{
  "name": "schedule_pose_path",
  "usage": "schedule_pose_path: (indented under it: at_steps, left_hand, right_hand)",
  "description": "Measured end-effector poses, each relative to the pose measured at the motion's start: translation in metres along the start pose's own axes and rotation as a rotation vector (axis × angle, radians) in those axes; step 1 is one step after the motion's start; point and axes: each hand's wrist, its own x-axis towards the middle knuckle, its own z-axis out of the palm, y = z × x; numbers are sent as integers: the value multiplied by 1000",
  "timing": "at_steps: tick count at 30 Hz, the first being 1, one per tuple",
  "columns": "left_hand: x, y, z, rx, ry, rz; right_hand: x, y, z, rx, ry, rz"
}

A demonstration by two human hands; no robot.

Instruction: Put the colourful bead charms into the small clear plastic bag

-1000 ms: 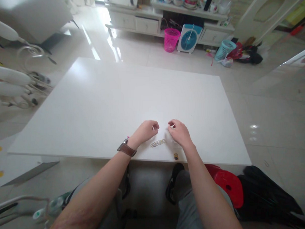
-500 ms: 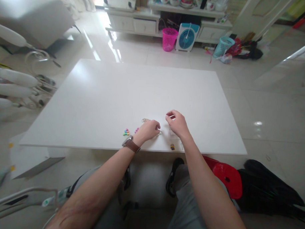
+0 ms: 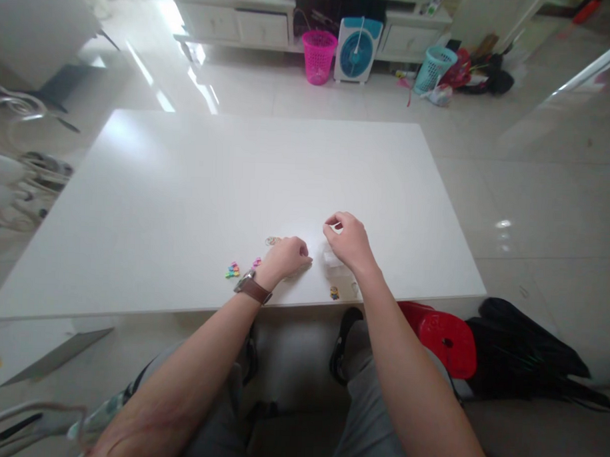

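Observation:
My left hand, with a watch on its wrist, is closed low over the white table. Its thumb and fingertips meet, and anything between them is too small to make out. Across a small gap, my right hand has thumb and index finger curled into a pinch; what it may hold cannot be seen. Beneath it lies a clear plastic piece, partly covered. A small yellow and blue cartoon figure lies near the front edge. Colourful small pieces, pink ones and thin rings lie around my left hand.
A red stool and a black bag or cloth are beyond the table's front right. On the floor past the far edge stand a pink basket, a blue and white fan and a light blue basket.
The camera view has shifted, so the table sits further left. My left fingertips have closed together, and the thin ring-like item beside them no longer shows. My right fingers have drawn into a tighter pinch.

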Motion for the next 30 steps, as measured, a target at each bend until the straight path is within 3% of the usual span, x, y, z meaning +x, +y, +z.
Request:
schedule_pose_path:
  at_steps: [9, 17, 30]
  left_hand:
    - [-7, -5, 1, 44, -19, -36]
    - [-9, -2, -9, -5, -14, -66]
    - [-4, 2, 10, 42, 10, -26]
  right_hand:
    - [1, -19, 10, 35, -12, -67]
    - [-3, -10, 7, 0, -23, -38]
    - [-1, -14, 11, -5, -45, -55]
